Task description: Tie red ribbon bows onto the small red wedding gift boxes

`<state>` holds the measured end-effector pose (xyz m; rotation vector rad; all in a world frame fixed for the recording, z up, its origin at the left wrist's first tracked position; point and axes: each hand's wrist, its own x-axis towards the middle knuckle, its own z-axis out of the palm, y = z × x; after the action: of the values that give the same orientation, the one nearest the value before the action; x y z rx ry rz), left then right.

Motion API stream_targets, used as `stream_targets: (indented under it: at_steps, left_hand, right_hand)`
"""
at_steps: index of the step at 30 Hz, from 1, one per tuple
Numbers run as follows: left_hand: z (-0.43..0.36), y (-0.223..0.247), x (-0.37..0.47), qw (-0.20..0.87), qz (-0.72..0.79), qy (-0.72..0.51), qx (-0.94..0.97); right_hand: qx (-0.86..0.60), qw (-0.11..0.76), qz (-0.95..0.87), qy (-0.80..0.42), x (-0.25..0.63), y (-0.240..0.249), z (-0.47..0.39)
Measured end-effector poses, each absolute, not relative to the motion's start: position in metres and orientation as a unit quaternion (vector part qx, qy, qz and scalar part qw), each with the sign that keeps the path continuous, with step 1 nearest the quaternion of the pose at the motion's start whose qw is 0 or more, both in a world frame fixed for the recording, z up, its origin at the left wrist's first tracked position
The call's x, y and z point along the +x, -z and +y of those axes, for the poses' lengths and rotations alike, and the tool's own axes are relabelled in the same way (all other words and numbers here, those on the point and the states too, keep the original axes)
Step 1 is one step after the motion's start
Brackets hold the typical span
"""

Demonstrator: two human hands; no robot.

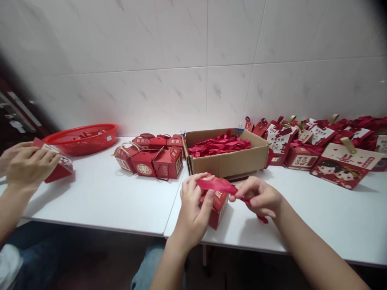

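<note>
A small red gift box (216,215) rests on the white table in front of me, partly hidden by my fingers. My left hand (195,205) is wrapped round its left side and top, thumb toward me. Over the box's top runs a red ribbon (218,185), one end of it under my left fingers. My right hand (256,196) pinches the ribbon to the right of the box, and a loose tail hangs below that hand. Just behind the box stands an open cardboard box (228,164) holding a heap of red ribbons (219,145).
Several closed red gift boxes (145,163) stand left of the cardboard box. At right are many decorated boxes with ribbons (341,167). A red plastic basket (81,147) sits at far left, near a co-worker's hands (28,165) holding a red box (60,171).
</note>
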<state>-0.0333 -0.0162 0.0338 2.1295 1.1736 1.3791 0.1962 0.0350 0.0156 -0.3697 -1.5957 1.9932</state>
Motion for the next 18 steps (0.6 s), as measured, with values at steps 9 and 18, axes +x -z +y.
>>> stream_targets:
  at_steps: [9,18]
  left_hand:
    - [-0.017,-0.040,-0.041,0.289,0.384,-0.572,0.665]
    - [-0.035,-0.045,-0.025,0.121,0.378,-0.467,0.790]
  right_hand:
    - [-0.055,0.128,-0.682,-0.718,0.196,-0.031,0.039]
    - [-0.068,0.133,-0.660,-0.736,0.193,-0.029,0.034]
